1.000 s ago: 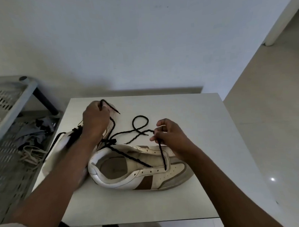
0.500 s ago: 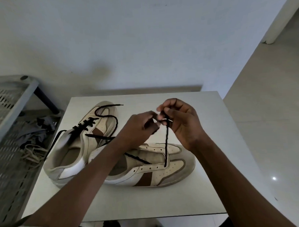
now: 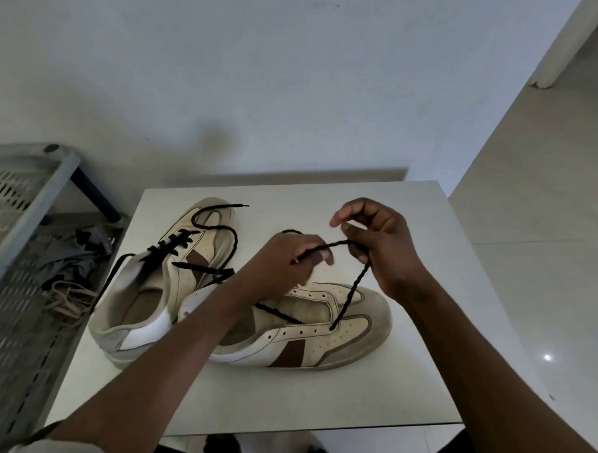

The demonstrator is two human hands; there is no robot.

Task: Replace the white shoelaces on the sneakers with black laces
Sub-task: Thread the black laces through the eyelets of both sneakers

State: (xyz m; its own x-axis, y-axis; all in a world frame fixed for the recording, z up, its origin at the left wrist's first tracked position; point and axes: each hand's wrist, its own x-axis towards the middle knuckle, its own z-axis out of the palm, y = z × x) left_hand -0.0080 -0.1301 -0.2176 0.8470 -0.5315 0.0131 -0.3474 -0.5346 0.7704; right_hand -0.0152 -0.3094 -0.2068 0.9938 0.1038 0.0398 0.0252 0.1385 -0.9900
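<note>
- Half a second ago your two hands met fingertip to fingertip at mid-frame; they have since drawn apart, and a short span of lace now stretches between them.
- A second ago your left hand was over on the far shoe at the upper left; it has since crossed to the centre.
- Your left hand (image 3: 285, 261) sits just left of centre, fingers curled, pinching the black lace (image 3: 353, 289) near its free part.
- Your right hand (image 3: 380, 243), right of centre, has its fingers curled round the same lace where it bends downward; thumb and forefinger are raised above it.
- From your right hand the lace drops to a front eyelet on the near sneaker (image 3: 347, 344), which lies on its side in the lower middle with its toe pointing to the right.
- Another stretch of that lace crosses the tongue diagonally, partly hidden under your left forearm.
- The far sneaker (image 3: 146, 294) lies at the left, touching the near one at the heel, already partly threaded with a second black lace (image 3: 235, 242) whose loose end trails over its toe.
- Both shoes rest on the white table (image 3: 417, 375).
- The white laces (image 3: 66, 300) lie in a heap on the grey rack (image 3: 23, 217) at the left edge, beside a crumpled dark cloth (image 3: 72, 256).
</note>
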